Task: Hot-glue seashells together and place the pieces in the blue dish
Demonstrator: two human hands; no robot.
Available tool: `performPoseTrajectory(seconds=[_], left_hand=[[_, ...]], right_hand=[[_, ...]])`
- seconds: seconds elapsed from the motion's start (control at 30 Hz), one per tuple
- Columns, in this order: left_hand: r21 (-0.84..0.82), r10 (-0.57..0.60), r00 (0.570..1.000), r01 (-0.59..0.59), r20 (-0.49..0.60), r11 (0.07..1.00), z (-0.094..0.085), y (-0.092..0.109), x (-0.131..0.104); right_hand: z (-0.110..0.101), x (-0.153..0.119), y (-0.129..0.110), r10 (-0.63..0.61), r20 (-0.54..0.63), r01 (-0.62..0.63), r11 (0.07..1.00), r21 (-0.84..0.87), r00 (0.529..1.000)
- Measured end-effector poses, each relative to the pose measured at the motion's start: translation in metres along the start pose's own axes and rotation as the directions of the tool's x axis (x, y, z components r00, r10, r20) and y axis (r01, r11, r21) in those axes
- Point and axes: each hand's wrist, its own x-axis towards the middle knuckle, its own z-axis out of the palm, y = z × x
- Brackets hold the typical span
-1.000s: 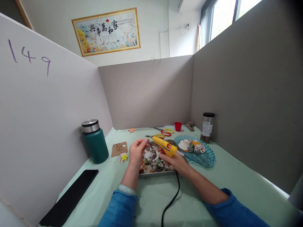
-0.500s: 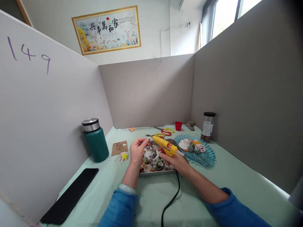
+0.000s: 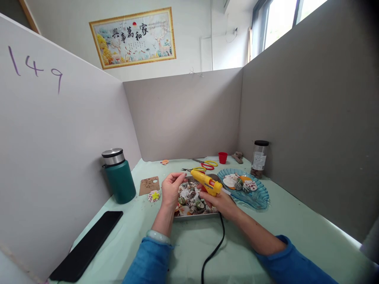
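My right hand (image 3: 217,199) is wrapped round the grip of a yellow glue gun (image 3: 206,182), whose nozzle points left. A black cord runs down from it to the near edge. Thumb and forefinger of my left hand (image 3: 171,189) pinch something small at their tips, just left of the nozzle; it is too small to name. Below both hands lies a metal tray (image 3: 195,216) full of shells (image 3: 189,197), partly hidden by my hands and the gun.
Left: green bottle (image 3: 120,177), black flat slab (image 3: 89,244), brown card (image 3: 149,185), shell with yellow star (image 3: 154,196). Behind the tray: scissors (image 3: 207,163) and red cup (image 3: 223,157). Right: blue shell-shaped dish (image 3: 257,197) holding shells, and a jar (image 3: 259,159). Grey panels enclose the table.
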Motion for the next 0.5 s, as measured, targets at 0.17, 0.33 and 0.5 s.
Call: performPoseTrajectory(seconds=[0.17,0.33,0.5], left_hand=[[-0.047,-0.040,0.999,0.039,-0.001,0.998,0.0017,0.0023,-0.0011],[-0.094,-0.072,0.997,0.072,0.002,0.993,0.0035,0.0052,-0.0021],[-0.104,-0.081,0.997,0.080,-0.004,0.991,0.0042,0.0065,-0.0029]], right_hand=[[0.0012,-0.0003,0.0012,0.014,0.028,-0.013,0.999,-0.030,1.000],[0.0005,0.0000,0.0008,-0.006,0.011,0.006,0.999,-0.037,1.000],[0.0002,-0.0002,0.0001,0.000,0.001,0.000,1.000,-0.031,1.000]])
